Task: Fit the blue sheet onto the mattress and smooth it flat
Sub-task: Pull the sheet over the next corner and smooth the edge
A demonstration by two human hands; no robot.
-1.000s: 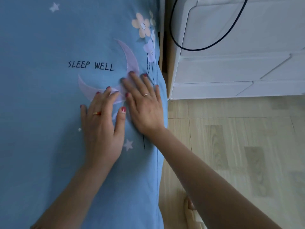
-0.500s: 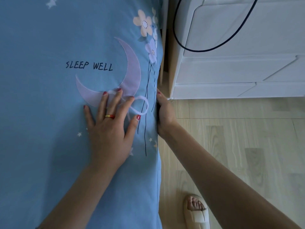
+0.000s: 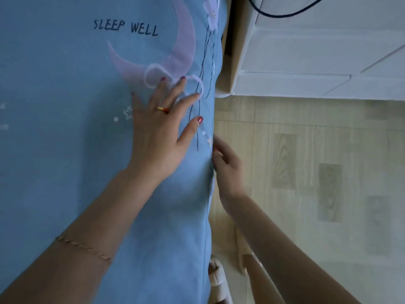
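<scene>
The blue sheet point(image 3: 65, 150), printed with a pale moon, stars and "SLEEP WELL", covers the mattress and fills the left half of the view. My left hand point(image 3: 163, 130) lies flat on it near the right edge, fingers spread and straight, tips on the moon print. My right hand point(image 3: 228, 170) is down at the side of the mattress, against the sheet's hanging edge; its fingers are partly hidden behind that edge and blurred.
A white drawer unit point(image 3: 317, 62) stands close to the bed at the upper right, with a black cable point(image 3: 285, 15) hanging over it. Pale wood-look floor point(image 3: 306, 183) runs along the bed's right side. My slippered foot point(image 3: 219, 284) is at the bottom.
My right hand left the top of the sheet, dropped over the mattress edge and slid back along the side. My left hand shifted right toward the edge. The view moved closer.
</scene>
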